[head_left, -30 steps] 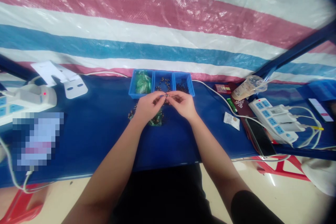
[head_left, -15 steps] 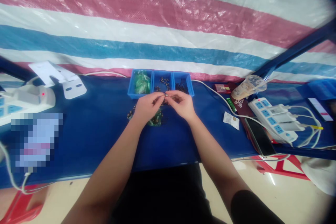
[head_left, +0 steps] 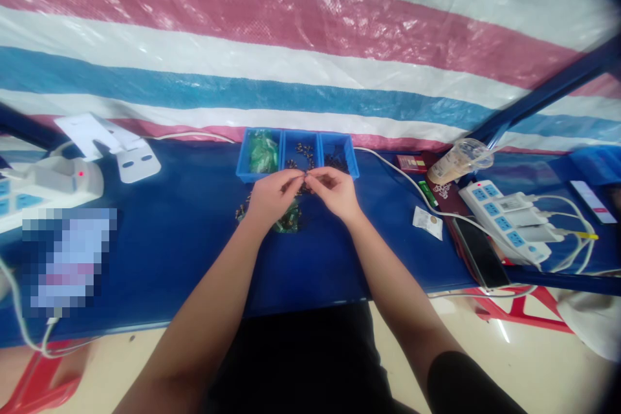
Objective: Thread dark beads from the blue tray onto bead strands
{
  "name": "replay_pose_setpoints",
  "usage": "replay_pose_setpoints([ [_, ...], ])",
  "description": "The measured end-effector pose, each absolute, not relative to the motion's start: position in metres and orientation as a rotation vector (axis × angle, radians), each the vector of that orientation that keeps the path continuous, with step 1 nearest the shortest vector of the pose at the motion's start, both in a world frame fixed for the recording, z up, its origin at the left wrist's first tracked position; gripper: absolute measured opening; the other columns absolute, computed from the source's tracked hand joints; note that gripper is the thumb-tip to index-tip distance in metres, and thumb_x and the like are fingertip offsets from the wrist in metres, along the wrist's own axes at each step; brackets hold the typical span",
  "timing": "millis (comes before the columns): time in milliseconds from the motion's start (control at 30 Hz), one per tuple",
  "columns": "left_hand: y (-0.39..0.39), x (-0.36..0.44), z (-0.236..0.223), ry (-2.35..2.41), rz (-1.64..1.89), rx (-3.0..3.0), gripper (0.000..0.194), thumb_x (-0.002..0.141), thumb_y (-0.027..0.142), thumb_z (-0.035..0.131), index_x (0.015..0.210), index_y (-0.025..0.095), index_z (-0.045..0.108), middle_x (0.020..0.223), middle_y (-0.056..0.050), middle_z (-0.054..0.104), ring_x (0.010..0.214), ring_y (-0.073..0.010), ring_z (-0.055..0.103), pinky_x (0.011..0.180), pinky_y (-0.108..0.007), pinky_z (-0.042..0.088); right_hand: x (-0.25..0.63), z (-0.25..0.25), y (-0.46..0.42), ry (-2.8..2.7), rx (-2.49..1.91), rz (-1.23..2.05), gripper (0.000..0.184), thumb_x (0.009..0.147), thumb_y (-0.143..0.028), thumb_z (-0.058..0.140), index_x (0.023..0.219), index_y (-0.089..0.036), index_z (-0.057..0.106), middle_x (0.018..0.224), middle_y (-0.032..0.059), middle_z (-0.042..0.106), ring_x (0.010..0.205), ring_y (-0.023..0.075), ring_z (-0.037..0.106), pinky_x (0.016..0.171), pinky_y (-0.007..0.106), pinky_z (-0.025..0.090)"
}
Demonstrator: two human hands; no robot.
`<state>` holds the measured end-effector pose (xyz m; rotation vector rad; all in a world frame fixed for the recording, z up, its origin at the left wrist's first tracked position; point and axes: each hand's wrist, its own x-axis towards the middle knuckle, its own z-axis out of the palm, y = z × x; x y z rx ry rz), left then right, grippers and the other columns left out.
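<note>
Head: 2 hands (head_left: 272,199) (head_left: 336,193) pinch a tiny part (head_left: 305,176); table (head_left: 169,220) spreads sideways; bin edges (head_left: 252,177) beyond.

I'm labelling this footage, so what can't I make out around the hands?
In the head view:
The small piece: tiny, mostly covered by the left hand and right hand gripping it.
The green heap: partly hidden behind the left hand.
The dark parts in the rightmost blue bin: too small, partly behind the right hand.
</note>
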<state>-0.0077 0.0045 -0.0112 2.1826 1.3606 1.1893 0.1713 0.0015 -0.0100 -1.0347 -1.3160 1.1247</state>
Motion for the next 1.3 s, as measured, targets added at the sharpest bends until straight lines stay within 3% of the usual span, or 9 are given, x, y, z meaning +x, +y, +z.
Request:
replay_pose_setpoints([
  [200, 0.0035, -0.0077, -0.0103, 1.380, 1.146, 2.169, 0.024, 0.099, 0.036, 0.056, 0.105, 0.021, 0.074, 0.094, -0.003, 0.077, 0.078, -0.0146, 0.069, 0.074, -0.025, 0.051, 0.1713, -0.0111, 0.0002, -1.336, -0.998, 1.119, 0.036, 0.079, -0.047, 0.079, 0.105, -0.022, 0.073, 0.088, 0.0035, 0.075, 0.076, 0.0154, 0.071, 0.072, 0.032, 0.061],
  [733, 0.0053, -0.0107, -0.0132, 1.242, 1.050, 2.146, 0.027, 0.103, 0.032, 0.042, 0.108, 0.022, 0.067, 0.075, 0.000, 0.067, 0.067, -0.0133, 0.062, 0.068, -0.024, 0.049, 0.1692, -0.0094, -0.0022, -1.379, -0.996, 1.045, 0.032, 0.078, -0.046, 0.082, 0.100, -0.024, 0.076, 0.087, 0.0032, 0.074, 0.071, 0.0149, 0.067, 0.069, 0.033, 0.059],
  [1300, 0.0044, -0.0065, -0.0127, 1.300, 1.027, 2.195, 0.026, 0.098, 0.038, 0.055, 0.109, 0.021, 0.072, 0.086, -0.003, 0.074, 0.074, -0.0157, 0.066, 0.069, -0.026, 0.048, 0.1691, -0.0034, -0.0047, -1.450, -0.993, 0.924, 0.025, 0.082, -0.047, 0.078, 0.097, -0.026, 0.078, 0.088, 0.0036, 0.070, 0.076, 0.0160, 0.064, 0.070, 0.034, 0.057],
])
